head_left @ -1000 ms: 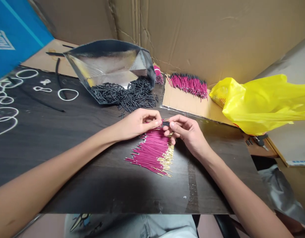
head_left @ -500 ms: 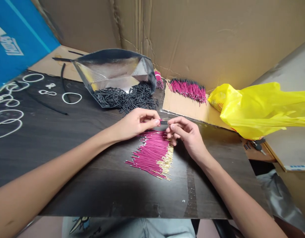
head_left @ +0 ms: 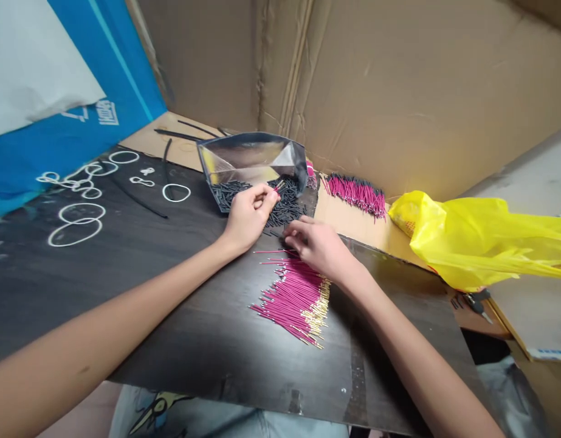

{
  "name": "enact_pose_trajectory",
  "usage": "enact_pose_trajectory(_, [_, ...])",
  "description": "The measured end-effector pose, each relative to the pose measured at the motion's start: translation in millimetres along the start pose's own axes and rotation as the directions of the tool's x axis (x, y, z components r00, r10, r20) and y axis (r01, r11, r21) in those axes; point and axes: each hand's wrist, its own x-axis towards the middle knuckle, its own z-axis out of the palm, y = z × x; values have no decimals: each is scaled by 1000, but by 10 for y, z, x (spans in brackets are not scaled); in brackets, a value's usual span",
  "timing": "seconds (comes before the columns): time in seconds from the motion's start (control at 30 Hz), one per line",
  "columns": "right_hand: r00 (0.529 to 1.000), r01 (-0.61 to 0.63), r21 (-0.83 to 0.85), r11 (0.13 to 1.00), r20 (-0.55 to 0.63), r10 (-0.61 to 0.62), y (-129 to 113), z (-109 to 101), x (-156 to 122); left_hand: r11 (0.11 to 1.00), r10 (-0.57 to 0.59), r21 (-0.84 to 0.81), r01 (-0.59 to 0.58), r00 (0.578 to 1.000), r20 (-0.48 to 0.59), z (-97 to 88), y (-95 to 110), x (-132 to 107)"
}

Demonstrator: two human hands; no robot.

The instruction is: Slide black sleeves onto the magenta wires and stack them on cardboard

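Note:
My left hand (head_left: 248, 213) is closed in a pinch on a pink wire with a black sleeve, held over the spilled black tubes (head_left: 280, 207) at the mouth of the silver foil bag (head_left: 250, 159). My right hand (head_left: 314, 246) lies palm down, fingers curled, with its fingertips on loose black tubes at the far end of the pile of pink wires with gold tips (head_left: 296, 298). What the right fingers hold, if anything, is hidden. A second batch of pink wires with black ends (head_left: 355, 191) lies on cardboard behind.
The dark board (head_left: 171, 304) carries white rubber bands (head_left: 84, 213) at the left. A yellow plastic bag (head_left: 476, 240) sits at the right. Cardboard walls stand behind, a blue box (head_left: 70, 140) at the far left. A key lies by the right edge (head_left: 478, 301).
The hands have parted: my left hand carried the sleeved wire away toward the foil bag, my right hand dropped onto the black tubes. The camera swung up and to the left.

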Motion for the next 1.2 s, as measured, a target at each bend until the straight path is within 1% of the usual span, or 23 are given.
enact_pose_trajectory(0.1, [990,3,-197,980,139,24,-97,-12,93,998,31,51,-31,1000,-5,1,-9,-7])
enact_pose_trajectory(0.17, [981,15,-318,948,187,47,-156,-11,105,997,45,64,-45,999,-8,2,-16,-8])
enact_pose_trajectory(0.27, [979,50,-432,901,199,41,-211,21,98,994,59,90,-58,998,-2,2,-20,-9])
enact_pose_trajectory(0.37, [982,122,-521,845,186,-27,-212,93,121,989,75,128,-78,997,27,0,-13,-18])
enact_pose_trajectory(0.43, [977,179,-549,817,198,-81,-188,131,156,988,66,132,-74,996,60,-1,-3,-30])
enact_pose_trajectory(0.5, [973,207,-526,825,197,-119,-155,127,176,991,45,122,-57,995,93,-4,10,-42])
enact_pose_trajectory(0.57, [984,165,-418,893,134,-119,-116,71,139,995,28,90,-40,992,126,-7,33,-52])
enact_pose_trajectory(0.63, [998,59,-175,983,38,-53,-63,-5,18,999,14,40,-22,980,198,-11,73,-63])
enact_pose_trajectory(0.67, [1000,-4,-11,1000,-4,4,-29,-36,-71,1000,4,15,-8,968,252,-12,101,-73])
enact_pose_trajectory(0.7, [997,-56,154,986,-39,62,7,-54,-172,1000,-7,-2,8,949,314,-12,132,-85])
enact_pose_trajectory(0.73, [989,-94,302,949,-81,124,46,-57,-278,1000,-20,-12,26,925,380,-9,166,-101])
enact_pose_trajectory(0.8, [956,-130,550,825,-152,252,116,-19,-474,998,-37,-22,55,864,502,3,229,-139])
enact_pose_trajectory(0.87, [922,-117,715,690,-180,344,162,50,-609,997,-45,-21,72,797,602,23,275,-177])
enact_pose_trajectory(0.9, [912,-99,763,638,-186,365,173,84,-648,997,-48,-13,74,764,643,33,290,-194])
enact_pose_trajectory(0.93, [908,-77,791,607,-195,370,177,111,-668,997,-52,-2,72,734,677,44,300,-207])
enact_pose_trajectory(0.97, [908,-56,802,594,-207,365,176,130,-674,998,-56,10,69,709,703,53,306,-216])
enact_pose_trajectory(1.03, [908,-25,797,604,-235,348,166,142,-663,997,-65,29,65,676,734,66,309,-222])
enact_pose_trajectory(1.1, [909,-17,782,623,-248,336,159,136,-652,997,-76,35,75,662,745,72,305,-218])
enact_pose_trajectory(1.2, [912,-22,774,633,-243,330,166,120,-666,995,-91,39,93,663,743,74,289,-205])
